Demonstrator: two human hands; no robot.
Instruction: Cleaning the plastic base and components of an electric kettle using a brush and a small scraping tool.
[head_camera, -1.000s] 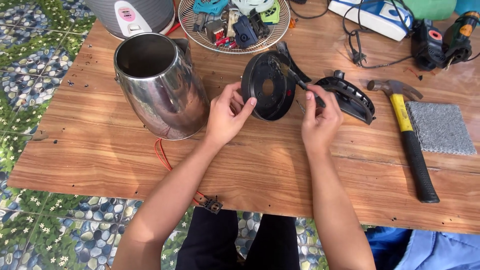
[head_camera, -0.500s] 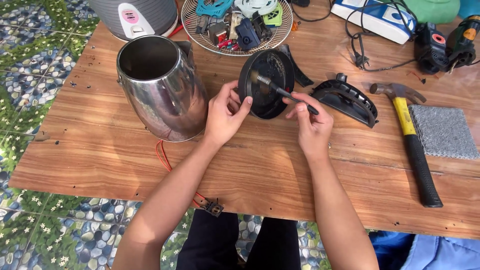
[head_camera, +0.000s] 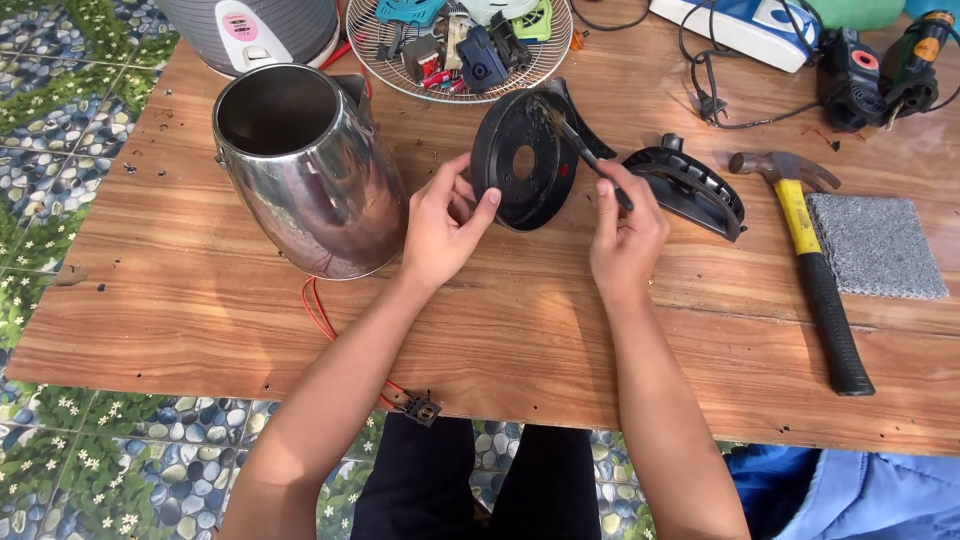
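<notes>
My left hand (head_camera: 446, 224) holds a round black plastic base plate (head_camera: 523, 161) upright on its edge on the wooden table (head_camera: 520, 340). My right hand (head_camera: 624, 228) grips a small dark brush (head_camera: 577, 141) whose bristle end rests against the upper inside of the plate. A steel kettle body (head_camera: 313, 167) stands open-topped just left of my left hand, with red wires (head_camera: 322, 312) trailing from under it to a small connector (head_camera: 421, 408) at the table's front edge.
A black curved kettle handle part (head_camera: 692, 188) lies right of the plate. A yellow-handled hammer (head_camera: 808, 252) and a grey pad (head_camera: 872, 246) lie at the right. A wire fan guard (head_camera: 458, 38) holds several small parts at the back, beside a grey cooker (head_camera: 258, 30) and power tools (head_camera: 880, 68).
The brush has swept from the right side of the plate to its upper inside edge. My right hand has shifted slightly right and lower. The plate has tilted a little.
</notes>
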